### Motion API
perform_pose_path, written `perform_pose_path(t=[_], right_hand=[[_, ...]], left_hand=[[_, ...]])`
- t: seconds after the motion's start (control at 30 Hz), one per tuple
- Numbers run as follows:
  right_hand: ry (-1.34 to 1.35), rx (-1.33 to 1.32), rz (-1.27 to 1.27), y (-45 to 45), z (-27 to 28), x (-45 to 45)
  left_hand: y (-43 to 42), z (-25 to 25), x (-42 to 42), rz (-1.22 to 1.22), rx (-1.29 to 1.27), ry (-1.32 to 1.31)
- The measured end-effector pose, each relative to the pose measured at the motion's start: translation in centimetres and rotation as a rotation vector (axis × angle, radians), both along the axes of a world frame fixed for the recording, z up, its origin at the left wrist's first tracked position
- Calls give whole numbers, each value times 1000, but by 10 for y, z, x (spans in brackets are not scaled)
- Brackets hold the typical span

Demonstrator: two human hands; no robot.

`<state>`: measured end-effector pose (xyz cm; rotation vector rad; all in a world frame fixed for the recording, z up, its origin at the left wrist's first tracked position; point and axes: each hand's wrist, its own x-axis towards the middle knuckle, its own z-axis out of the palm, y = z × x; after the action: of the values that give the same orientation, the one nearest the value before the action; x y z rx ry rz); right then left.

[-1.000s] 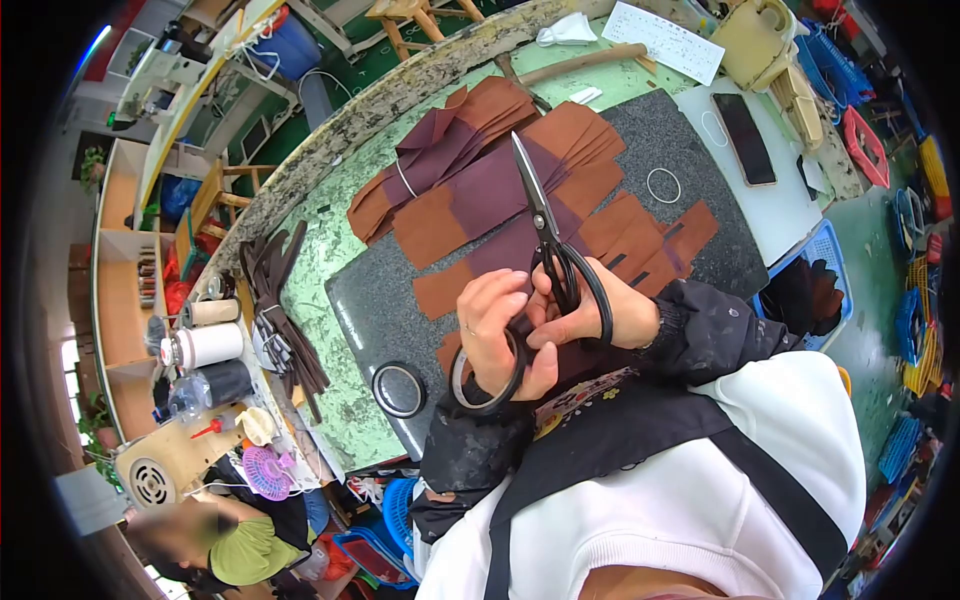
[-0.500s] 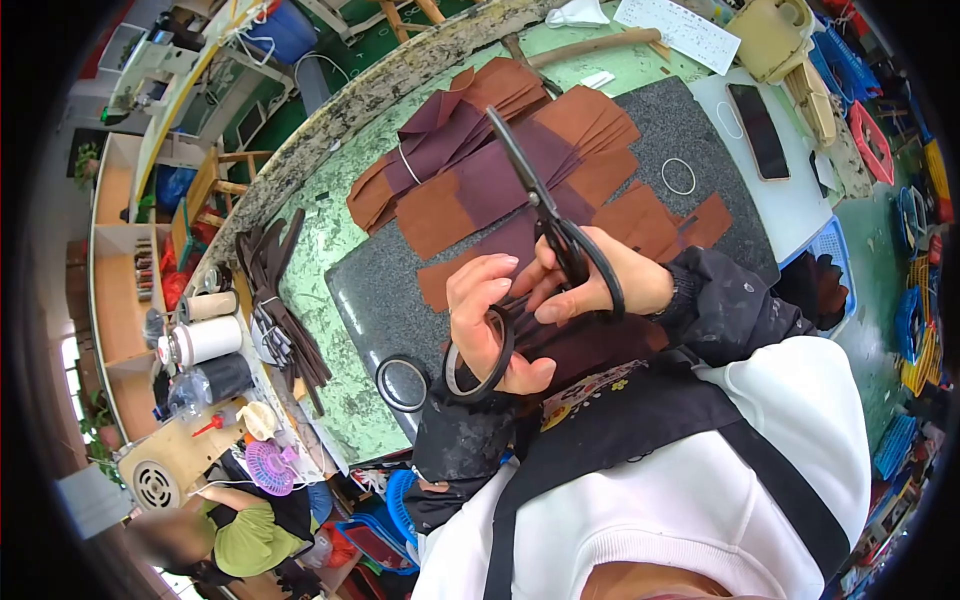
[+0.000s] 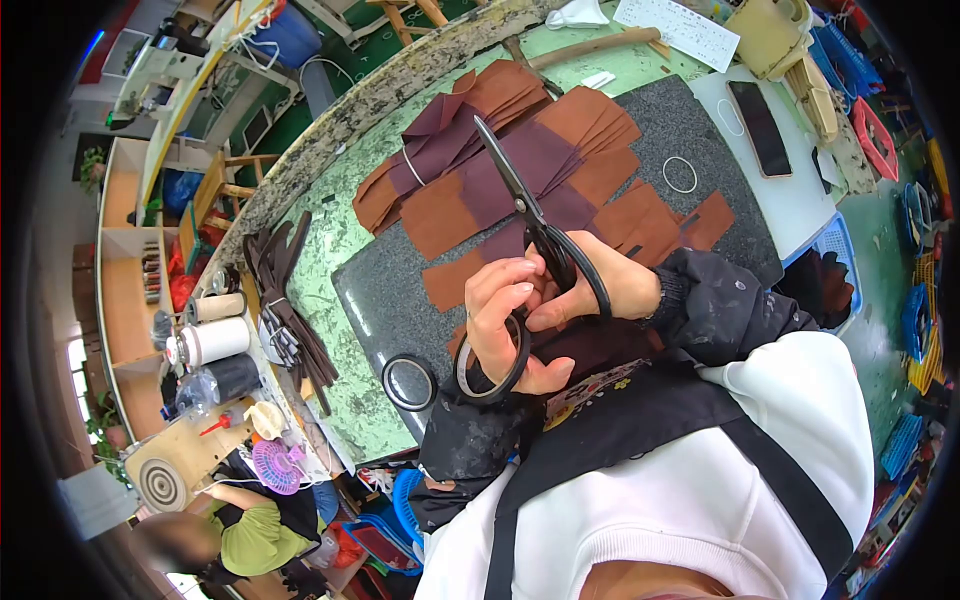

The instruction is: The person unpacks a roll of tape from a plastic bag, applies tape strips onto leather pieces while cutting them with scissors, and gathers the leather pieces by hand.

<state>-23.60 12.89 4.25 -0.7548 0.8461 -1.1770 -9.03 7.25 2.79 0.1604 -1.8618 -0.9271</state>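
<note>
My right hand is closed around the black handles of a pair of scissors, whose blades point up and away. My left hand has a roll of black tape hooked over its curled fingers. Its fingertips meet those of my right hand beside the scissor handles; whether they pinch a bit of tape is hidden. Beyond the hands, stacked brown and purple leather-like pieces lie on a dark stone slab. A second tape roll lies at the slab's near left edge.
A phone and a white rubber band lie to the right, above a blue basket. Dark strips lie at left, near a pink fan. A hammer handle rests at the back. Another person sits lower left.
My left hand has moved right and closer to my right hand, carrying the tape roll. The scissors have shifted slightly left, and their blades look closed in both frames.
</note>
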Motion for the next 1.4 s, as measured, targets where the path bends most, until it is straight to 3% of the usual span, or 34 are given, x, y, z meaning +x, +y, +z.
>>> perform_pose_path(t=[0.1, 0.17, 0.23, 0.27, 0.33, 0.37, 0.5, 0.53, 0.67, 0.83, 0.93, 1.0, 1.07, 1.17, 1.23, 1.27, 1.33, 1.4], right_hand=[[31, 12, -32, 4, 6, -11], [50, 26, -53, 7, 12, -20], [242, -21, -128, 7, 21, -56], [353, -75, -190, 7, 19, -75], [414, 20, -288, 0, 6, -110], [410, 22, -280, -5, -4, -118], [589, 103, -377, -30, -59, -133], [590, 102, -371, -34, -60, -132], [1465, -3, -337, -46, -68, -126], [1732, -79, -386, -46, -60, -119], [1404, 18, -286, -60, -32, -61], [1466, -97, -144, -78, -25, -14], [1535, -259, -88, -98, -63, 17], [1602, -369, -38, -103, -70, 19], [1481, -502, -125, -93, -57, -6], [1280, -309, -83, -78, -25, -11], [513, 168, 336, -55, 0, -33], [-132, 538, 469, -27, 4, -30]], left_hand=[[-1, 6, 6, -7, 41, -17], [-12, 25, 26, 169, -150, -566], [-29, 43, 50, 457, -307, -966], [-40, 39, 71, 534, -239, -1018], [-64, 19, 114, 461, 257, -880], [-64, 12, 118, 467, 262, -884], [-79, -10, 109, 374, 721, -842], [-81, -15, 107, 379, 723, -840], [-80, -35, 94, 474, 462, -899], [-81, -34, 81, 563, 253, -1024], [-81, -35, 80, 550, 237, -1031], [-81, -31, 79, 522, 202, -1041], [-82, -28, 81, 514, 233, -1070], [-86, -25, 89, 485, 368, -1130], [-91, -27, 93, 455, 407, -1107], [-95, -29, 93, 415, 448, -1084], [-99, -34, 97, 325, 536, -1054], [-106, -38, 99, 297, 576, -1062]])
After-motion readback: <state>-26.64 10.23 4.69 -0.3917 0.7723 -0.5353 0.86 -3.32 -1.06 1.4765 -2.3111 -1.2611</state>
